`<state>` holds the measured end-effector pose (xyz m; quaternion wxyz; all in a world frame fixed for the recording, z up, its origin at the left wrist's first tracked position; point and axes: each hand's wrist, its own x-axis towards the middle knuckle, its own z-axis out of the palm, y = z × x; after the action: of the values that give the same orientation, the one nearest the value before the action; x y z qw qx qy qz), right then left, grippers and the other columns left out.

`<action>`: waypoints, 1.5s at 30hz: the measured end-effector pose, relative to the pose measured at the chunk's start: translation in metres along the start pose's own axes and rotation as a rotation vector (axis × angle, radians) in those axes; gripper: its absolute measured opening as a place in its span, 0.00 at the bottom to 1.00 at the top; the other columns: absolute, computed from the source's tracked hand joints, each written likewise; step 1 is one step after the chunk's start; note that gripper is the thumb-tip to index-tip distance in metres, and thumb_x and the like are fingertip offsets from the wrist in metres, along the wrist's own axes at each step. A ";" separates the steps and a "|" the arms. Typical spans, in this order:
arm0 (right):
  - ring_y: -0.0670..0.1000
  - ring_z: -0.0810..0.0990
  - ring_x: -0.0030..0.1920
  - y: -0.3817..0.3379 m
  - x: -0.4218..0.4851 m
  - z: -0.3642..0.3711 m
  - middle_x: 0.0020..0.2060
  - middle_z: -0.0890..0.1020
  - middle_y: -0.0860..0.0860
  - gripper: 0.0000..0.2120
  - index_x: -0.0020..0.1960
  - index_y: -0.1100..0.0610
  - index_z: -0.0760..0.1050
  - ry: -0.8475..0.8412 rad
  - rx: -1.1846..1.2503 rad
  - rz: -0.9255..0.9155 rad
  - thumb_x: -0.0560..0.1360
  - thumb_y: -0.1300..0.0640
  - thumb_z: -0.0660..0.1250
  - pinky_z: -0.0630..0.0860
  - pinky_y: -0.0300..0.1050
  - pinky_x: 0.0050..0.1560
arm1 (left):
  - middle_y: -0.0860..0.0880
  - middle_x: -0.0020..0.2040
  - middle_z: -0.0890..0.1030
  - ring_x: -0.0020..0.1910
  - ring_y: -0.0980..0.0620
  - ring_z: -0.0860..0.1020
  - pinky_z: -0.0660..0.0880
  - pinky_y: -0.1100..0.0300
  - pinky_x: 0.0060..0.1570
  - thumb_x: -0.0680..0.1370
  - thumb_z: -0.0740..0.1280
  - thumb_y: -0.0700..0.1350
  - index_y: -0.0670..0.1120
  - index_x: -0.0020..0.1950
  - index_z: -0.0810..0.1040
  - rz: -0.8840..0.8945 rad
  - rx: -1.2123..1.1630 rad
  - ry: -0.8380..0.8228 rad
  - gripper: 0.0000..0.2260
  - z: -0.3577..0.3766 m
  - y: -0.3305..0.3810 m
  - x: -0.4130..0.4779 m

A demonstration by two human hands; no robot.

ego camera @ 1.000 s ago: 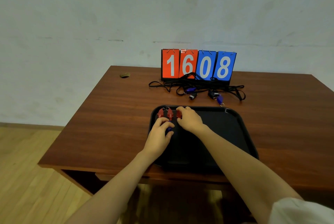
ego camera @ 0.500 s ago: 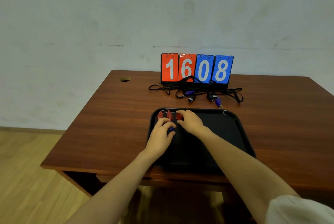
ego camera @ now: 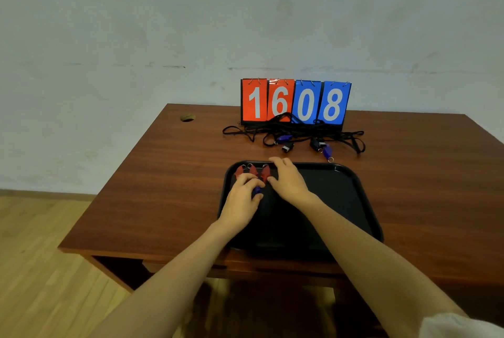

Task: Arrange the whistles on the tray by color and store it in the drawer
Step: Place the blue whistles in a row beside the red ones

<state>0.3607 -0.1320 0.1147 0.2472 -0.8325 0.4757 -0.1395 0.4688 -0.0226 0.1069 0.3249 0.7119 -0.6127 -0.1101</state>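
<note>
Three red whistles (ego camera: 252,171), each with a metal ring, lie side by side in the black tray's (ego camera: 341,201) far-left corner. Left hand (ego camera: 241,200) pinches a blue whistle (ego camera: 256,191); right hand (ego camera: 287,180), fingers loosely curled, rests beside them.

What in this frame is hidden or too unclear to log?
- Head view: the blue whistle is mostly covered by the left hand; its grip cannot be judged.
- The whistles in the lanyard pile are too small and tangled to count.
- The drawer is out of sight under the table.
- The right hand hides part of the tray.
</note>
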 end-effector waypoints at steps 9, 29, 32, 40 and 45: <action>0.42 0.77 0.45 0.025 -0.046 -0.029 0.45 0.77 0.45 0.17 0.64 0.53 0.71 -0.216 0.259 -0.084 0.76 0.62 0.66 0.74 0.33 0.44 | 0.50 0.56 0.72 0.55 0.55 0.73 0.69 0.66 0.57 0.75 0.68 0.37 0.44 0.59 0.76 -0.015 -0.160 0.005 0.13 0.021 0.029 0.006; 0.47 0.81 0.44 0.066 -0.044 -0.041 0.44 0.79 0.49 0.14 0.60 0.56 0.73 -0.048 0.321 0.321 0.75 0.62 0.68 0.76 0.39 0.46 | 0.49 0.65 0.72 0.65 0.51 0.71 0.68 0.60 0.63 0.78 0.60 0.36 0.46 0.65 0.73 -0.041 0.060 -0.130 0.16 0.039 0.044 0.018; 0.51 0.80 0.49 0.067 -0.035 -0.037 0.48 0.80 0.52 0.12 0.57 0.56 0.75 0.040 0.208 0.355 0.74 0.58 0.69 0.77 0.46 0.52 | 0.46 0.69 0.69 0.71 0.48 0.63 0.61 0.55 0.70 0.77 0.61 0.38 0.44 0.69 0.70 -0.007 0.332 -0.078 0.19 0.034 0.029 0.022; 0.52 0.78 0.53 0.041 -0.009 -0.021 0.52 0.79 0.51 0.14 0.55 0.55 0.74 0.075 0.086 0.326 0.73 0.52 0.71 0.77 0.48 0.51 | 0.47 0.77 0.58 0.78 0.45 0.47 0.46 0.47 0.75 0.79 0.58 0.38 0.46 0.76 0.59 0.037 0.541 -0.154 0.25 0.023 0.006 0.048; 0.54 0.69 0.63 0.031 0.007 -0.007 0.60 0.72 0.53 0.17 0.58 0.55 0.74 0.140 -0.076 0.302 0.73 0.48 0.69 0.70 0.50 0.63 | 0.50 0.77 0.57 0.78 0.45 0.46 0.45 0.46 0.75 0.82 0.56 0.41 0.48 0.76 0.59 0.098 0.578 -0.244 0.22 0.020 -0.004 0.062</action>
<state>0.3382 -0.1529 0.1033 0.2000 -0.7486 0.6164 -0.1402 0.4747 -0.0880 0.1041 0.0380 0.7259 -0.6867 -0.0003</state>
